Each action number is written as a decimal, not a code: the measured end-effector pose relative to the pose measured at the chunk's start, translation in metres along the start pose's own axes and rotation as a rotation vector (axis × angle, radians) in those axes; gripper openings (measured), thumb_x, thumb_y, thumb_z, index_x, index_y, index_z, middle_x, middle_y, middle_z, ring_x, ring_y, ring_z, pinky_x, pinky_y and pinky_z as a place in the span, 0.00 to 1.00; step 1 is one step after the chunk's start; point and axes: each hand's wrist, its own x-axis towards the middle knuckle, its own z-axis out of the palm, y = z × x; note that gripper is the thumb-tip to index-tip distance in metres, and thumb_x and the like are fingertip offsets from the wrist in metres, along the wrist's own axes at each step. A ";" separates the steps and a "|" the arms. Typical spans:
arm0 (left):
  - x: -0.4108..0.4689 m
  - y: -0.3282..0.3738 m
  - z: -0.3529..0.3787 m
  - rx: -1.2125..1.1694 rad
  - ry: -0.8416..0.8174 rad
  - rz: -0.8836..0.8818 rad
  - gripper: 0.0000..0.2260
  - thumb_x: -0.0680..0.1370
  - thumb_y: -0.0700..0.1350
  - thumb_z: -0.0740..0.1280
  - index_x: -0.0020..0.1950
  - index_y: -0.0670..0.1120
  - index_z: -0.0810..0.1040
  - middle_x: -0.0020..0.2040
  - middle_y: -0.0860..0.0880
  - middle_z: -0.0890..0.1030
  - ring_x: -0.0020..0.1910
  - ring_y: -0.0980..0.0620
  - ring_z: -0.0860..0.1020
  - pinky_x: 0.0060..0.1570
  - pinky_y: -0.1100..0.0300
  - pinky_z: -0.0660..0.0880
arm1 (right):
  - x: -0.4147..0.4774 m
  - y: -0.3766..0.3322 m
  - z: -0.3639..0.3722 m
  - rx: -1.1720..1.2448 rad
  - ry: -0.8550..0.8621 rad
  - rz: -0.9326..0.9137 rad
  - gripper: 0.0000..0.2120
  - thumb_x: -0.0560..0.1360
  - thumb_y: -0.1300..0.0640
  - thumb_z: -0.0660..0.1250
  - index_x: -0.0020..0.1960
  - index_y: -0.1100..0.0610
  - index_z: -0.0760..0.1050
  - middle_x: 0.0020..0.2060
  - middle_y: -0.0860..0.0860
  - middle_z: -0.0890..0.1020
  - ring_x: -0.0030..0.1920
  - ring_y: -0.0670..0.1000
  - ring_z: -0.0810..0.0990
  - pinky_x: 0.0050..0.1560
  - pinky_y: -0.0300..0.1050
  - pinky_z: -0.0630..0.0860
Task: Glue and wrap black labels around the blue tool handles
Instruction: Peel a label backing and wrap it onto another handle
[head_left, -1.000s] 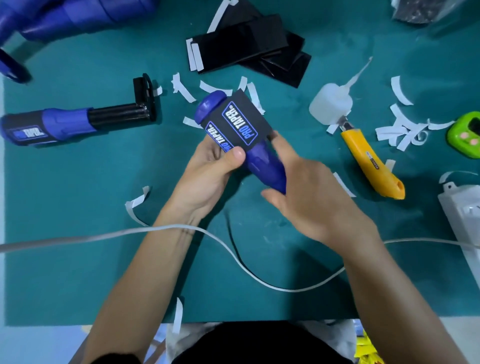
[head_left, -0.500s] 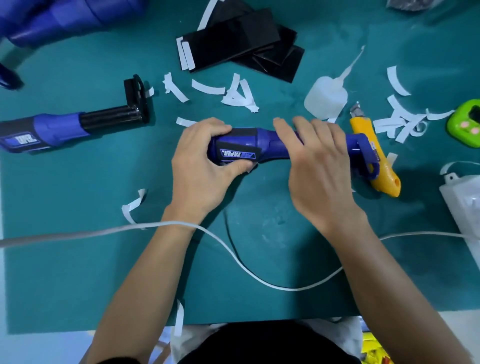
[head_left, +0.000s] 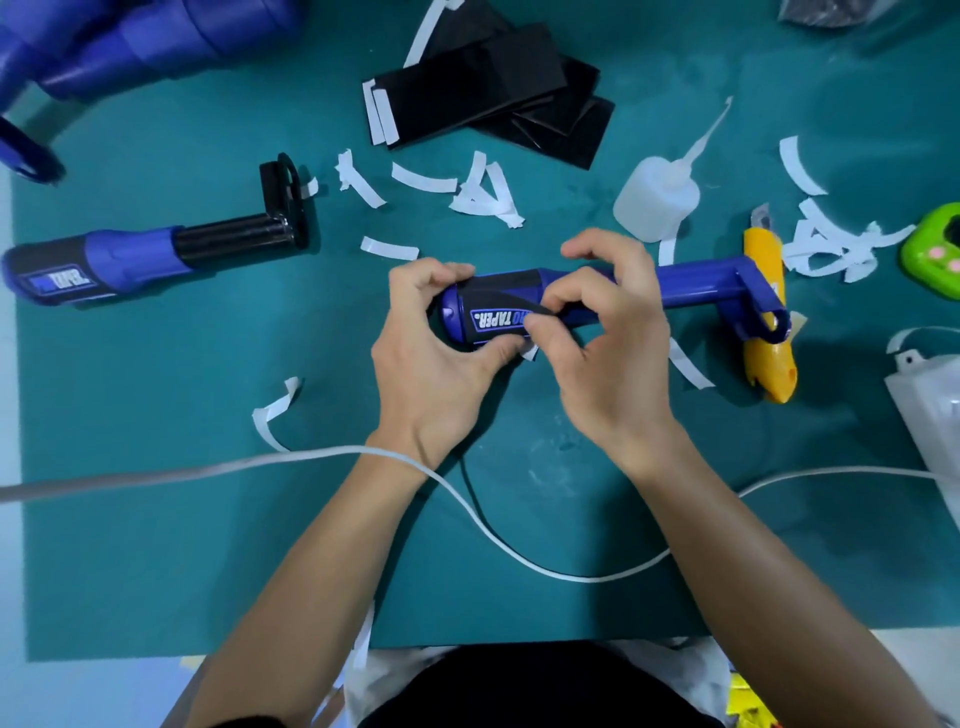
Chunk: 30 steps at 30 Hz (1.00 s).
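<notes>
- While the blue tool lies sideways on the green mat, my left hand holds its butt end with curled fingers.
- My right hand pinches the edge of the black label against the handle.
- The tool's far end lies over the yellow knife, and the glue bottle is near, behind it.

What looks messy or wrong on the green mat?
White paper strips lie scattered all over the mat. The glue bottle seems tipped on its side. The yellow knife shows its blade tip and lies partly under the blue tool.
</notes>
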 end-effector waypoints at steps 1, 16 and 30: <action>-0.001 0.000 0.001 -0.007 -0.006 0.000 0.35 0.63 0.48 0.85 0.57 0.67 0.67 0.59 0.63 0.81 0.57 0.61 0.81 0.56 0.74 0.71 | -0.001 0.001 0.002 0.012 0.006 0.002 0.06 0.73 0.61 0.75 0.41 0.57 0.78 0.60 0.42 0.73 0.61 0.51 0.74 0.61 0.54 0.75; -0.005 -0.002 0.012 -0.149 -0.122 -0.037 0.24 0.71 0.47 0.77 0.63 0.55 0.70 0.58 0.50 0.76 0.53 0.49 0.78 0.55 0.51 0.78 | -0.001 0.017 0.017 -0.038 0.131 -0.138 0.06 0.74 0.60 0.72 0.43 0.56 0.75 0.51 0.38 0.73 0.55 0.33 0.70 0.61 0.37 0.63; 0.001 -0.004 0.004 -0.128 -0.098 -0.036 0.45 0.66 0.42 0.84 0.72 0.70 0.64 0.55 0.64 0.77 0.60 0.52 0.80 0.61 0.62 0.75 | -0.007 0.004 0.014 -0.119 0.100 -0.084 0.08 0.72 0.59 0.71 0.42 0.55 0.72 0.57 0.46 0.79 0.57 0.48 0.75 0.64 0.36 0.60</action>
